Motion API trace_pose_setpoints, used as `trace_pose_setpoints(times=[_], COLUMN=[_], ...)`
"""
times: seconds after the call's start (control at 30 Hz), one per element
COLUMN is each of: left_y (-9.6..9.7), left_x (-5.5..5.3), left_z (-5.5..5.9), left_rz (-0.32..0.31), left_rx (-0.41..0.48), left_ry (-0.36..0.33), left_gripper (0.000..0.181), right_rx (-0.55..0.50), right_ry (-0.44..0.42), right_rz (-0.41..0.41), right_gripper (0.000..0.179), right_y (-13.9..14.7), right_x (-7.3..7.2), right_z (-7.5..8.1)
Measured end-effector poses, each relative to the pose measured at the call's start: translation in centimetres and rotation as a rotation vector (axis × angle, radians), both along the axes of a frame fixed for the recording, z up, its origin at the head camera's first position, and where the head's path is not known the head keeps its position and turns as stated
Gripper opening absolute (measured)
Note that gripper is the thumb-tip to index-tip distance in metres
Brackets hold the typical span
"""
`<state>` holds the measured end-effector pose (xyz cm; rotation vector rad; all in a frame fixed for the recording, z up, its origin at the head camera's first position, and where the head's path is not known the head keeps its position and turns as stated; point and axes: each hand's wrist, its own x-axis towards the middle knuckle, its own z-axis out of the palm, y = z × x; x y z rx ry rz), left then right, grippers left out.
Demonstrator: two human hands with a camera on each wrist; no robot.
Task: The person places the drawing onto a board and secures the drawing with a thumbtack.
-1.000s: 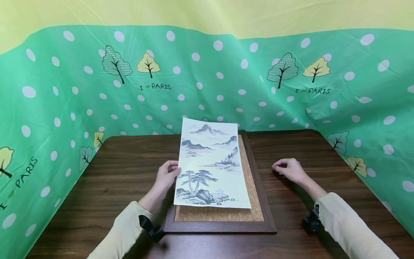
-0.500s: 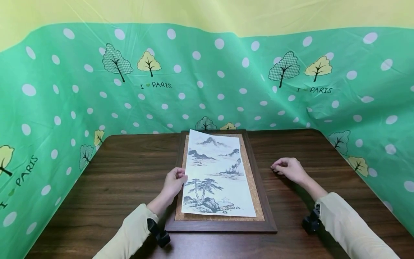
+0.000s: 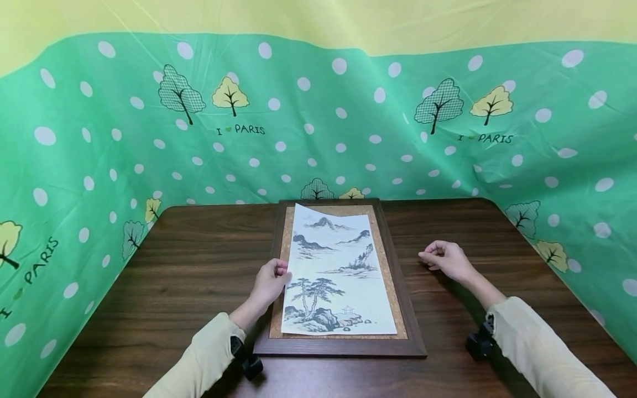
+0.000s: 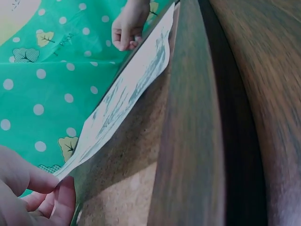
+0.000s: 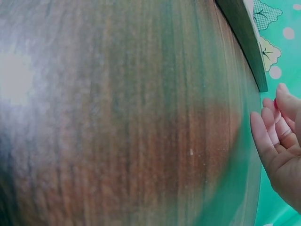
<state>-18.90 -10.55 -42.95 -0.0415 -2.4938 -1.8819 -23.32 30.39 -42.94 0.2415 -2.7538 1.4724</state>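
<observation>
A white paper sheet printed with an ink landscape of mountains and pines lies over a framed cork board. My left hand pinches the sheet's left edge between thumb and fingers. In the left wrist view, the sheet stands raised above the cork and bows along its length. My right hand is held off to the right of the board, thumb and fingertips together. In the right wrist view, a small red thing shows between its thumb and fingers; most of it is hidden.
The board's dark wooden frame rests on a brown wood-grain table. A green polka-dot cloth with trees hangs behind and along both sides. Black wrist cameras sit on both forearms.
My left hand has moved right and toward me, lowering the paper sheet nearer the cork board, so its far edge now lies within the frame. The right hand stays almost still.
</observation>
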Motion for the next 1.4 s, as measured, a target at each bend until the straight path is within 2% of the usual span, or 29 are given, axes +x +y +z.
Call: trace_pose_setpoints(times=[0.03, 0.17, 0.33, 0.5, 0.7, 0.8, 0.87, 1.0, 1.1, 1.17, 1.27, 1.4], left_y=[0.1, 0.0, -0.2, -0.2, -0.2, -0.5, -0.9, -1.9, -3.0, -3.8, -5.0, -6.4], left_x=[0.0, -0.2, -0.2, -0.5, -0.7, -0.8, -0.8, -1.1, -1.5, -1.8, -2.1, -2.3], left_z=[0.1, 0.2, 0.0, -0.2, -0.1, 0.1, 0.3, 0.8, 1.2, 1.5, 1.7, 1.4], left_rz=[0.011, 0.021, 0.011, -0.003, -0.022, -0.031, -0.031, -0.019, 0.011, 0.018, -0.028, -0.164], left_rx=[-0.019, -0.058, -0.086, -0.154, -0.301, -0.337, -0.341, -0.362, -0.422, -0.474, -0.536, -0.545], left_ry=[-0.025, -0.046, -0.038, -0.001, 0.058, 0.077, 0.086, 0.148, 0.191, 0.196, 0.197, 0.194], left_gripper=[0.016, 0.018, 0.018, 0.017, 0.017, 0.019, 0.020, 0.024, 0.028, 0.033, 0.040, 0.049], right_rx=[0.003, 0.012, 0.027, 0.037, 0.046, 0.052, 0.058, 0.069, 0.078, 0.079, 0.079, 0.074], right_ry=[0.000, 0.004, -0.006, -0.007, 0.002, -0.006, -0.006, -0.002, -0.001, 0.002, 0.011, 0.020], right_rz=[0.001, 0.024, 0.047, 0.044, 0.053, 0.055, 0.061, 0.075, 0.084, 0.091, 0.106, 0.126], right_gripper=[0.019, 0.015, 0.013, 0.014, 0.014, 0.014, 0.015, 0.015, 0.016, 0.016, 0.016, 0.016], right_y=[0.0, -0.1, -0.2, -0.4, -0.7, -0.8, -0.9, -1.0, -1.0, -1.0, -0.9, -0.9], right_x=[0.0, 0.0, 0.1, 0.2, 0.3, 0.4, 0.5, 0.5, 0.5, 0.5, 0.3, 0.1], right_z=[0.0, 0.1, 0.2, 0.3, 0.6, 0.7, 0.8, 1.0, 1.2, 1.2, 1.1, 0.8])
